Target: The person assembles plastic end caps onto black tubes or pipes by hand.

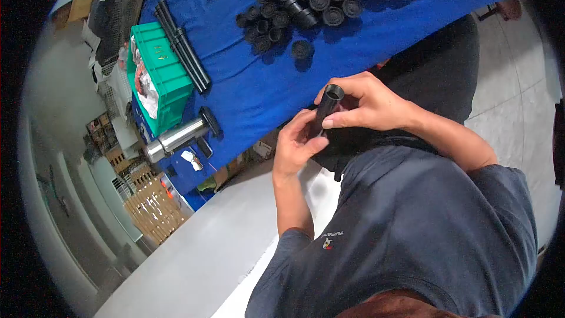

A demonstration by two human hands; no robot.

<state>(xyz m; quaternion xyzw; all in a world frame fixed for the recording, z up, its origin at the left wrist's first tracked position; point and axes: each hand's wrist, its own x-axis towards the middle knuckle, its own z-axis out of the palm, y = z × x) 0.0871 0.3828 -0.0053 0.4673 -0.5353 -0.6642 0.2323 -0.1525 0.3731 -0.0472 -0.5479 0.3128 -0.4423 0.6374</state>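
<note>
A black hollow tube point(330, 99) is held in front of my body, its round open end tilted up toward me. My right hand point(369, 105) grips the upper part, with the thumb on the near side and the fingers curled behind. Lower down, my left hand point(299, 141) closes its fingers and thumb around the other end, which is mostly hidden. Beyond my hands, one black ribbed round cap point(302, 50) sits apart on the blue cloth point(235, 53). Farther back is a pile of similar black round parts point(319, 1).
Left on the cloth stand a green crate point(168, 76) with crumpled white material, several long black tubes point(183, 50) and a steel cylinder point(176, 139) with a black end. A crumpled white wrapper point(192, 160) lies near the cloth's edge. A white surface point(206, 247) extends below.
</note>
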